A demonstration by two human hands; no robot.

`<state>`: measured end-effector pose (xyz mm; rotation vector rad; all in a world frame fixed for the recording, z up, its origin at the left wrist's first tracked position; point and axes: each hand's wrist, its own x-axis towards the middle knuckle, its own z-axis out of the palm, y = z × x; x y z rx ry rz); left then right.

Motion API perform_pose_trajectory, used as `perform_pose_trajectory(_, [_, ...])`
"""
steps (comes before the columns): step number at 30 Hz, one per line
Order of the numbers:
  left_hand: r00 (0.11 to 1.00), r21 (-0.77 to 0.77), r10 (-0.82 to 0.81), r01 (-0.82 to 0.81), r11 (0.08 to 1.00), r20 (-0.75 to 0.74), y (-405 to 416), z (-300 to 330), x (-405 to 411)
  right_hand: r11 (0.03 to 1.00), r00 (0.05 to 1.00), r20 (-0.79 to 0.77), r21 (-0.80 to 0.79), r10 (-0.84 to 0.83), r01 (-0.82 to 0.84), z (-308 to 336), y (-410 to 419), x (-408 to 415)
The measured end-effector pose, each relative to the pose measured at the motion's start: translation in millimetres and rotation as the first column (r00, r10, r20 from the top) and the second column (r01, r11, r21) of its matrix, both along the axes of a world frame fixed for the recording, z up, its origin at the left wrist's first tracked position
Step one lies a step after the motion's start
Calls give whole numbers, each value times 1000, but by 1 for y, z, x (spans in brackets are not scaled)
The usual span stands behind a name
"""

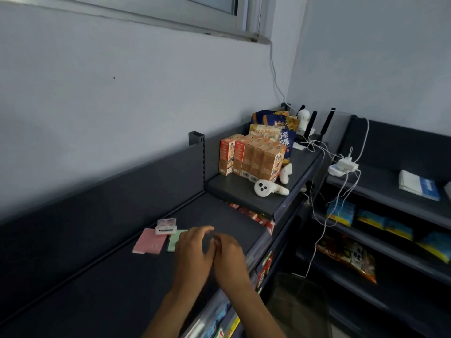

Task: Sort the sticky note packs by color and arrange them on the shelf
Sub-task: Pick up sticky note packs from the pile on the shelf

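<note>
- Broadly, a dark grey shelf (pixel 102 284) of smooth matte metal fills the lower left, flat and long, with a raised back panel against a pale painted wall.
- Beside it, a higher shelf section (pixel 246 191) of the same metal carries a block of orange cardboard cartons (pixel 253 158), glossy snack bags (pixel 280 128) behind them, and two white plastic controllers (pixel 268 187) with rounded bodies.
- Further right, a separate shelving unit (pixel 390 198) holds blue and yellow packets and a crinkled orange bag; their print is too blurred to read.
- White cables (pixel 327 215) trail down from a white power strip (pixel 344 165).
- On the long shelf lies a flat pink sticky note pack (pixel 147 241), square-edged, with a small white-labelled pack (pixel 166 226) resting across its far corner.
- A pale green sticky note pack (pixel 173 240) lies just beside the pink one; its near side is hidden behind the left hand (pixel 192 250).
- That left hand hovers with fingers loosely curved, gripping nothing visible.
- The right hand (pixel 229 252) touches it at the fingers, which are motion-blurred; I cannot tell whether it pinches anything.
</note>
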<state>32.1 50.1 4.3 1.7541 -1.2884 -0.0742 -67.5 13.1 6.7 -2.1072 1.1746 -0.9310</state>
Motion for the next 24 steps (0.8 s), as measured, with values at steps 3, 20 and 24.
perform_pose_trajectory(3, [1000, 36, -3, 3, 999, -9, -18, -8, 16, 1000, 999, -32, 25, 2, -1, -2, -18, 13])
perform_pose_trajectory(20, [983, 139, 138, -121, 983, -119, -65, -31, 88, 964, 927, -264, 61, 267, -260, -46, -90, 95])
perform_pose_trajectory(24, [971, 186, 204, -179, 966, -124, -76, -30, 87, 914, 805, -495, -50, 327, -402, -42, -105, 95])
